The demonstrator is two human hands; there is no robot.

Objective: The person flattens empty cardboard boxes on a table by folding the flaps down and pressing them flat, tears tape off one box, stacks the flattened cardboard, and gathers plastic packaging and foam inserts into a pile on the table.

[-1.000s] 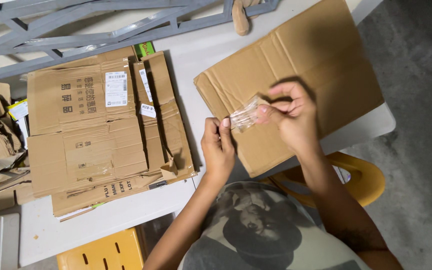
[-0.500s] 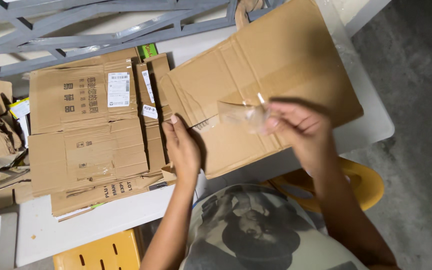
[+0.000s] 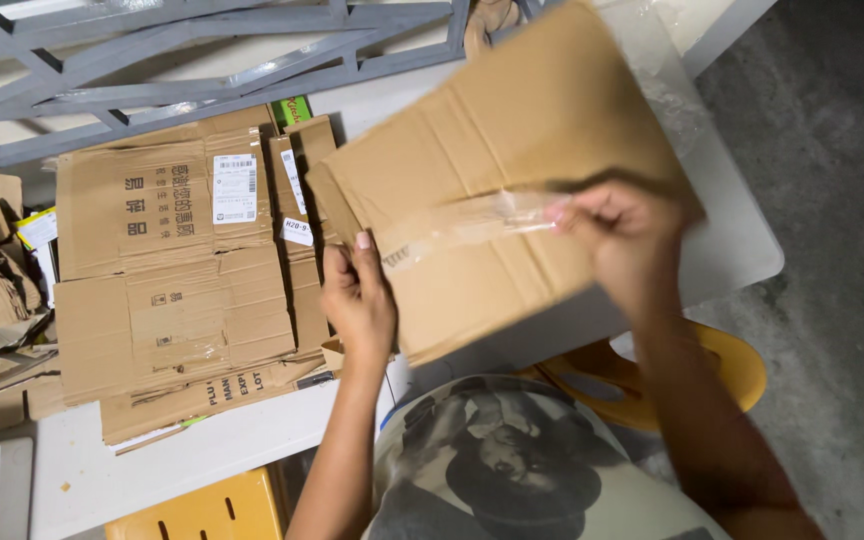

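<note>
In the centre of the frame the left hand point(image 3: 357, 300) clamps the near left edge of a flattened cardboard sheet point(image 3: 512, 130), thumb on top and fingers closed beneath, holding it tilted above the white table point(image 3: 742, 250); the right hand point(image 3: 624, 235) pinches the free end of a strip of clear tape point(image 3: 472, 222), fingers shut on it, the strip stretched leftward across the sheet and part lifted. To peel it cleanly, I judge the pull should stay low and along the strip's own line; the left hand should brace close to where the tape lets go, so the paper face does not tear. At left, a stack of flattened boxes point(image 3: 177, 270) lies on the table.
</note>
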